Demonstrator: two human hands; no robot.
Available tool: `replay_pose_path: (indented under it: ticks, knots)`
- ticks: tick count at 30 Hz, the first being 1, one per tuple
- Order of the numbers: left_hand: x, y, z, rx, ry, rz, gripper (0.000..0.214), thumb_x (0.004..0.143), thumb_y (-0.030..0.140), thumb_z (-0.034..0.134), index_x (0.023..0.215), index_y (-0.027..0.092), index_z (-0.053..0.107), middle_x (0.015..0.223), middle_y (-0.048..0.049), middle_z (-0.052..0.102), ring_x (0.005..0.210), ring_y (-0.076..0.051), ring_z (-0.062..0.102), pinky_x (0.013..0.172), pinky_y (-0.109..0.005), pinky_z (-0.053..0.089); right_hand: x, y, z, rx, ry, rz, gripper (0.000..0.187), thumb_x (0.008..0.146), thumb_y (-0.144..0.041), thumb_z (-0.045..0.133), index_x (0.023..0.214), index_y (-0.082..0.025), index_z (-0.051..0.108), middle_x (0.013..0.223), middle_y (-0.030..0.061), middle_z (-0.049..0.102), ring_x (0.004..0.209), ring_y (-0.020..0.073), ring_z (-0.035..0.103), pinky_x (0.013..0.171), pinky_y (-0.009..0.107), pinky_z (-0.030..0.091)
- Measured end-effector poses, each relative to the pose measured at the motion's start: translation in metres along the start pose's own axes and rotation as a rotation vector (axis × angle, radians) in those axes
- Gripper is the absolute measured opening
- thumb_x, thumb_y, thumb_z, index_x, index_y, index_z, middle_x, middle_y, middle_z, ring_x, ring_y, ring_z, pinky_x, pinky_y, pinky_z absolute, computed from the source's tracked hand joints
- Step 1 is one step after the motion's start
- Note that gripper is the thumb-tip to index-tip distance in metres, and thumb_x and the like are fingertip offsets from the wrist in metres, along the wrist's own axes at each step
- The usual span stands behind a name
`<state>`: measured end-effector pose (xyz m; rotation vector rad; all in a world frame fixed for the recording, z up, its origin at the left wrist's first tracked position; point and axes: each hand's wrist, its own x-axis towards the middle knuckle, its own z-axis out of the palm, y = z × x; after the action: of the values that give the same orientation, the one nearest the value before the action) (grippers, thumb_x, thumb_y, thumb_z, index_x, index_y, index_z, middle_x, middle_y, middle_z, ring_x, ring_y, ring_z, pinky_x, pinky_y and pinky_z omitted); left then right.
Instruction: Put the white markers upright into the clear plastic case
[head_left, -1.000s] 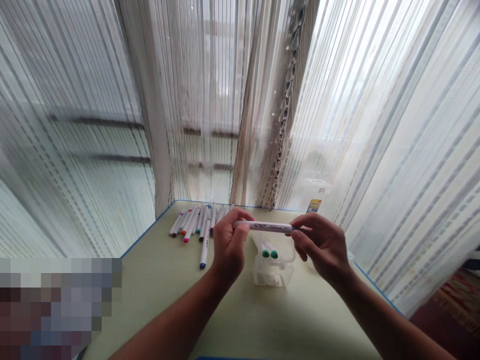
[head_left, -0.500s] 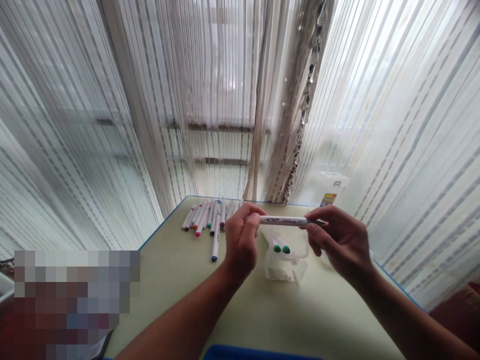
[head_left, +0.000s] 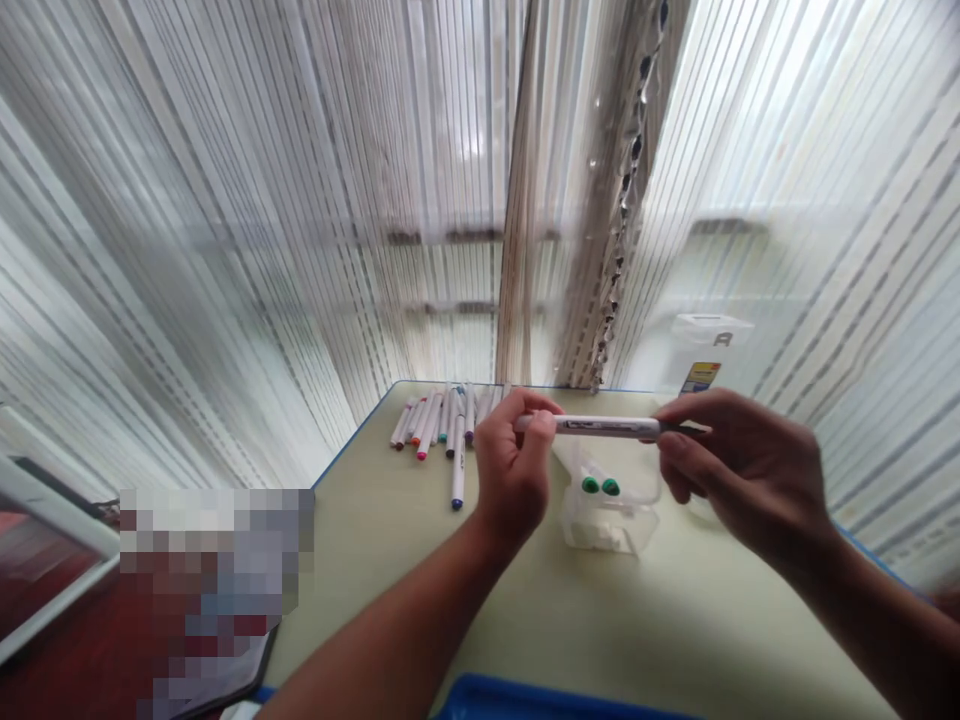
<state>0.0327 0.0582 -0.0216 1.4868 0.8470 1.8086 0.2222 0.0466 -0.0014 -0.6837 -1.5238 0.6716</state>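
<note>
A white marker [head_left: 607, 426] is held level above the table between both hands. My left hand [head_left: 517, 460] grips its left end, thumb and fingers closed round it. At the other end, the fingers of my right hand [head_left: 739, 460] pinch the dark cap. Below the marker stands a clear plastic case [head_left: 611, 525], with two green-ended markers [head_left: 591, 485] lying in it. Left of my left hand lies a pile of white markers [head_left: 427, 420] with differently coloured ends; one blue-ended marker [head_left: 458, 465] sticks out toward me.
The pale table [head_left: 375, 560] has a blue edge. A blue tray [head_left: 555, 700] sits at the near edge. At the back right stands a clear container [head_left: 705, 350] with a yellow label. String curtains [head_left: 300, 200] hang behind the table. A blurred-out patch covers the lower left.
The view has shifted, so the table and hands appear further right. Both hands keep the same hold on the marker, which remains level.
</note>
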Motion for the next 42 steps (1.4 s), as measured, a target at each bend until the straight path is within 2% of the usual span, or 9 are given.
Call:
replay_pose_path:
  ticks: [13, 23, 34, 42]
  knots:
    - [0.0023, 0.0055, 0.0057, -0.174, 0.024, -0.025, 0.025, 0.092, 0.023, 0.046, 0.074, 0.018, 0.062, 0.051, 0.0064, 0.033, 0.046, -0.010, 0.026, 0.045, -0.025, 0.019, 0.0003, -0.0008, 0.0019, -0.001, -0.022, -0.006, 0.007, 0.085, -0.020, 0.077, 0.088, -0.019, 0.071, 0.056, -0.0037, 0.059, 0.041, 0.0100, 0.055, 0.037, 0.021, 0.043]
    - [0.0005, 0.0073, 0.0041, -0.170, 0.025, -0.033, 0.025, 0.091, 0.022, 0.046, 0.074, 0.016, 0.063, 0.052, 0.0056, 0.034, 0.047, -0.009, 0.028, 0.045, -0.024, 0.020, -0.0008, -0.0021, 0.0036, 0.003, 0.006, 0.023, 0.009, 0.087, -0.026, 0.077, 0.090, -0.019, 0.071, 0.057, -0.0036, 0.058, 0.043, 0.0101, 0.055, 0.038, 0.021, 0.043]
    - [0.0020, 0.0038, 0.0041, -0.223, 0.027, -0.047, 0.025, 0.090, 0.027, 0.044, 0.078, 0.016, 0.064, 0.052, 0.0053, 0.033, 0.047, -0.010, 0.027, 0.044, -0.023, 0.017, 0.0020, 0.0040, -0.0001, 0.031, -0.070, -0.014, 0.007, 0.088, -0.022, 0.075, 0.091, -0.018, 0.071, 0.059, -0.0027, 0.060, 0.042, 0.0100, 0.057, 0.036, 0.019, 0.045]
    - [0.0022, 0.0048, 0.0050, -0.235, 0.028, -0.070, 0.018, 0.084, 0.028, 0.049, 0.081, 0.017, 0.063, 0.052, 0.0066, 0.033, 0.046, -0.009, 0.024, 0.043, -0.022, 0.015, 0.0025, 0.0052, -0.0002, 0.040, -0.056, 0.000, 0.011, 0.088, -0.027, 0.076, 0.089, -0.018, 0.070, 0.059, -0.0017, 0.060, 0.041, 0.0111, 0.057, 0.035, 0.021, 0.045]
